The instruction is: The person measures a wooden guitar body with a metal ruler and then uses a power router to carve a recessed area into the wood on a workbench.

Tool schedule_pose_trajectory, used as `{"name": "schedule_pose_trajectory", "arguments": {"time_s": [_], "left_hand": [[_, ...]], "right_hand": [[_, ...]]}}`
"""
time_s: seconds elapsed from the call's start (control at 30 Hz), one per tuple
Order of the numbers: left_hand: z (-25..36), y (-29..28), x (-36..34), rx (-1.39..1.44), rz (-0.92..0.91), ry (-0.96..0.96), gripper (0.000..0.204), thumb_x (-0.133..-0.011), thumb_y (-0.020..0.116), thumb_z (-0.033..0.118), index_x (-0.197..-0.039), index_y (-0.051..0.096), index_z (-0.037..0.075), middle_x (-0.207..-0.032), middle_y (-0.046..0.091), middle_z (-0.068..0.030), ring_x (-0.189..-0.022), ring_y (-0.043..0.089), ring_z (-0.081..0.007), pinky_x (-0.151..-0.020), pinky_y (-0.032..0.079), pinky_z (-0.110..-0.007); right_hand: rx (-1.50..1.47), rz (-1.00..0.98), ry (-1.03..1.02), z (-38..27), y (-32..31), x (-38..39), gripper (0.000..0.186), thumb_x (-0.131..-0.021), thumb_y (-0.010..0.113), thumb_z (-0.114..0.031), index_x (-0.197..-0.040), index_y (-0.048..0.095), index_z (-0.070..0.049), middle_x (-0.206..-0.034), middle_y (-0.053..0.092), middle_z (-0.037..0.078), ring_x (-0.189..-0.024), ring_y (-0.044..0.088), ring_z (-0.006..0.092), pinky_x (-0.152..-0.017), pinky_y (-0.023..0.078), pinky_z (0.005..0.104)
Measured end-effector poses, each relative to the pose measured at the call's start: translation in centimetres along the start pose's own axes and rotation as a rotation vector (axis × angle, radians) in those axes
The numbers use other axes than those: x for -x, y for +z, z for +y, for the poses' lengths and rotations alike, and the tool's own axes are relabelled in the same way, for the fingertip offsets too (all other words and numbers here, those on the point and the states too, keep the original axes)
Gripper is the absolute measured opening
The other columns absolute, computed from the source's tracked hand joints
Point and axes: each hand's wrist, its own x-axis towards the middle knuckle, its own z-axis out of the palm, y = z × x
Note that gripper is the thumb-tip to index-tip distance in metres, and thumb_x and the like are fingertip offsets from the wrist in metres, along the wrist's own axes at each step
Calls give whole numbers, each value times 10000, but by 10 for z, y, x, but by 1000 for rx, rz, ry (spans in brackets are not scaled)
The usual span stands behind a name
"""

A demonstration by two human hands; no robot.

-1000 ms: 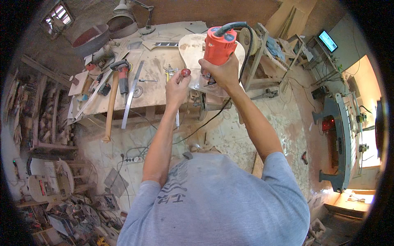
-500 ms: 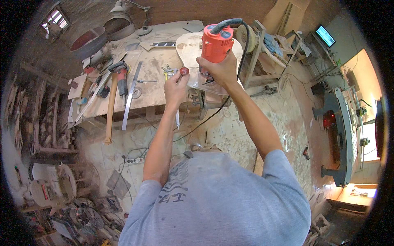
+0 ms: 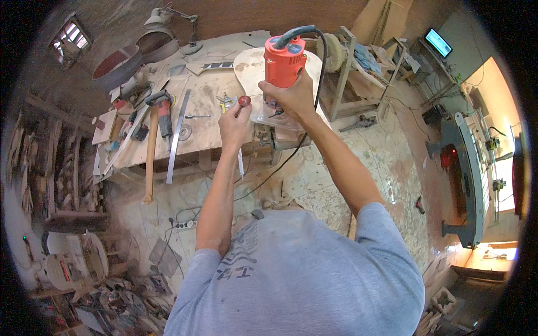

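My right hand [image 3: 290, 96] is wrapped round the lower part of a red handheld router [image 3: 284, 64], held upright with its dark cable rising from the top. The router's clear base plate [image 3: 263, 116] lies over the near edge of a pale wooden guitar body [image 3: 246, 63]. My left hand [image 3: 234, 124] is closed on a small round dark-red knob [image 3: 244, 101] beside the base; how the knob joins the router is hard to see. The bit and cutting edge are hidden under the base and my right hand.
On the workbench [image 3: 202, 131] to the left lie an angle grinder [image 3: 163, 115], a steel ruler [image 3: 178, 137], a wooden handle [image 3: 150, 157] and a guitar neck [image 3: 217, 66]. The router's cable [image 3: 280, 166] loops down across the floor. A wooden rack [image 3: 342, 84] stands right of the guitar body.
The router and both hands have shifted slightly left over the guitar body. The whole view has also turned a little. Both hands keep their hold.
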Motion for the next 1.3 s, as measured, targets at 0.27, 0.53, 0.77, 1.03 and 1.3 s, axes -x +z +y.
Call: {"name": "schedule_pose_trajectory", "arguments": {"time_s": [0.27, 0.53, 0.77, 1.03, 1.3], "left_hand": [[-14, 3, -6, 29, -34, 12, 313, -980, 705, 280, -1215, 762, 82, -824, 731, -118, -762, 619, -118, -747, 501, -330], [-17, 6, -6, 88, 3, 36, 319, -980, 707, 285, -1232, 762, 96, -829, 746, -116, -793, 638, -97, -754, 511, -325], [-14, 2, -6, 35, -20, 15, 314, -984, 701, 292, -1210, 766, 85, -800, 732, -74, -760, 604, -96, -734, 498, -317], [-15, 3, -5, 78, 0, 19, 330, -977, 719, 291, -1208, 767, 60, -814, 735, -80, -765, 604, -95, -739, 500, -315], [1, 1, -1, 52, -45, -15, 370, -959, 742, 347, -1202, 773, 70, -726, 624, -29, -724, 521, -81, -700, 471, -303]], "right_hand": [[-13, 9, -13, 4, 1, -1, 672, -681, 929, -315, -1182, 612, 2, -971, 739, 101, -823, 715, 202, -772, 581, 358], [-7, -9, 0, -1, 0, -2, 712, -672, 920, -330, -1205, 595, 12, -1025, 736, 148, -895, 732, 251, -821, 584, 382], [46, 0, -6, -1, -1, -1, 703, -667, 928, -364, -1185, 620, -2, -1043, 732, 132, -916, 715, 241, -843, 569, 394], [26, 3, -17, 2, 1, -2, 688, -676, 930, -342, -1191, 626, -3, -1023, 738, 111, -886, 720, 220, -819, 578, 371], [23, -5, -29, 6, -7, -4, 636, -699, 926, -300, -1179, 631, -6, -1018, 753, 108, -872, 735, 187, -789, 590, 342]]}}
